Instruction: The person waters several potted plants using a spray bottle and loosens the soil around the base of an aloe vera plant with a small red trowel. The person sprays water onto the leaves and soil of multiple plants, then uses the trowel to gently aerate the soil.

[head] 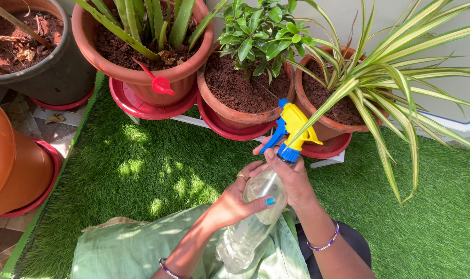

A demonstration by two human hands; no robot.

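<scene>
A: Spray bottle (255,217), clear plastic, with a yellow and blue trigger head (291,132). Where does it sit against the hands?

B: Between both. Left hand (237,199) wraps the upper body from the left side, thumb across the front with a teal-painted nail, a ring on one finger. Right hand (291,178) closes round the neck just under the blue collar, from the right and behind.

A: Axis?

B: Long axis runs from lower left to upper right, tilted away from the person. Base is low, over the green garment (131,248) at the lap; head is high, near the terracotta pots. Blue trigger faces left; the nozzle end seems to face the pot with the small leafy plant (245,88), though I can't tell exactly.

A: Fingers, how far closed?

B: Both hands curled snugly on the bottle, no gap to the plastic. One right fingertip shows just left of the trigger; contact with it unclear.

A: Surroundings?

B: Artificial grass mat (157,160) underfoot. A striped spider plant (395,77) hangs its leaves beside the trigger head, one leaf crossing in front of it. Red saucers under the pots. Beaded bracelets on both wrists.
</scene>
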